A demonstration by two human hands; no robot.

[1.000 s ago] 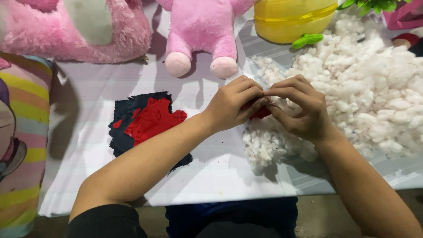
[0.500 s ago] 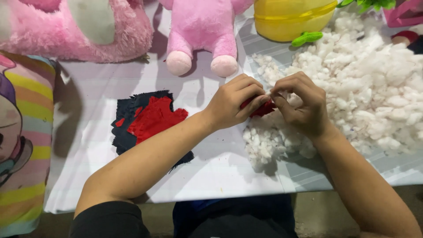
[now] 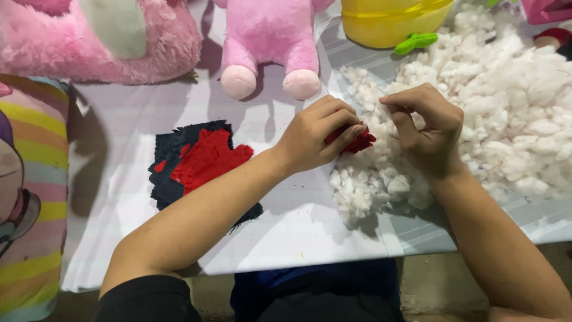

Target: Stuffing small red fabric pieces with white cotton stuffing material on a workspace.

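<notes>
Red fabric piece (image 3: 357, 142) pinched in left hand (image 3: 316, 136); right hand (image 3: 426, 128) curled loosely beside it, over one stuffing heap (image 3: 506, 113) (two pink plush toys (image 3: 268, 42) behind).

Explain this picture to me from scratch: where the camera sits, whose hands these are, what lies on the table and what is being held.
There is no machine here, only a person working with two bare hands. The single camera is worn on the person's head and looks down at a white table cover. The left hand pinches a small red fabric piece. The right hand, fingers curled, sits beside it, over a big pile of white stuffing; whether it touches the red piece is hard to tell. To the left lie flat red and dark fabric cutouts. Along the far edge stand pink plush toys and a yellow toy. A rainbow-striped cushion sits at the far left.
</notes>
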